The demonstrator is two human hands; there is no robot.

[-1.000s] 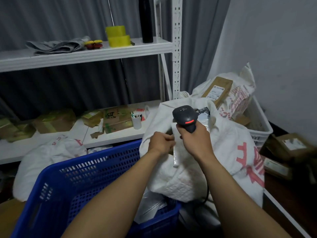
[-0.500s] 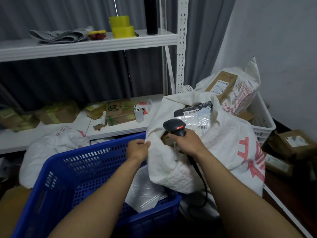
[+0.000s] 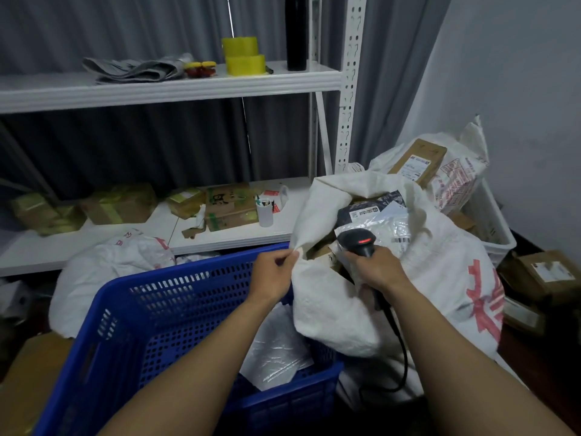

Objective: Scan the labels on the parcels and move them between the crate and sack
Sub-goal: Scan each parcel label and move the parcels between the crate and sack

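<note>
While the right hand [image 3: 379,269] still gripped the black corded handheld scanner [image 3: 356,240], the left hand [image 3: 272,275] pinched the rim of the white woven sack [image 3: 333,313], drawn wider than before.

White shelving [image 3: 169,89], grey curtain [image 3: 141,143], pale wall [image 3: 518,73].

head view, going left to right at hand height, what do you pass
blue crate → left hand pinching the edge of the white sack → black scanner held in the right hand → red print on the sack → cardboard box on the floor by the wall
</note>
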